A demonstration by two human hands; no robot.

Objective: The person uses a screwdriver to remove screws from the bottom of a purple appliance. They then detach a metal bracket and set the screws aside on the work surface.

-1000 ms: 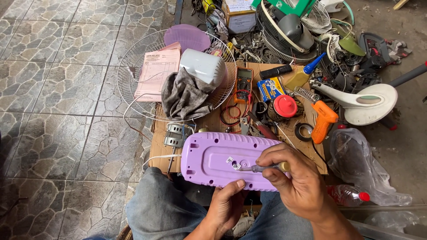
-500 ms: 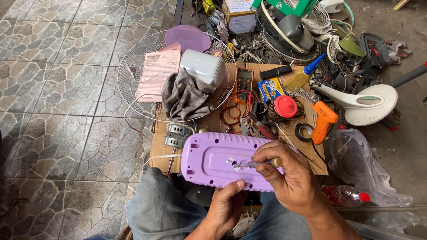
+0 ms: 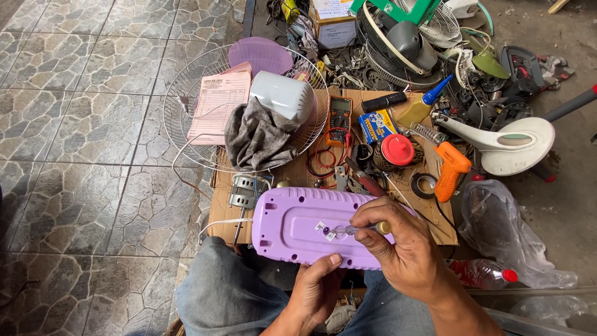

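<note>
A purple plastic fan base (image 3: 298, 224) lies upside down across my knees at the near edge of a low wooden board (image 3: 373, 180). My left hand (image 3: 317, 292) grips its near edge from below, thumb up on the plastic. My right hand (image 3: 404, 249) holds a small screwdriver (image 3: 354, 230) with a clear handle, its tip set at a spot in the middle of the base.
On the board lie a wire fan guard (image 3: 186, 118) with a pink paper pad (image 3: 217, 106), a white motor cover (image 3: 283, 93) and a grey rag (image 3: 258, 140), a multimeter (image 3: 339, 115), a bare motor (image 3: 244, 190), an orange soldering gun (image 3: 453, 168) and tape rolls. Fan parts are piled at the back right.
My right hand has shifted slightly left along the purple base with the screwdriver. The left hand and the base stay where they were.
</note>
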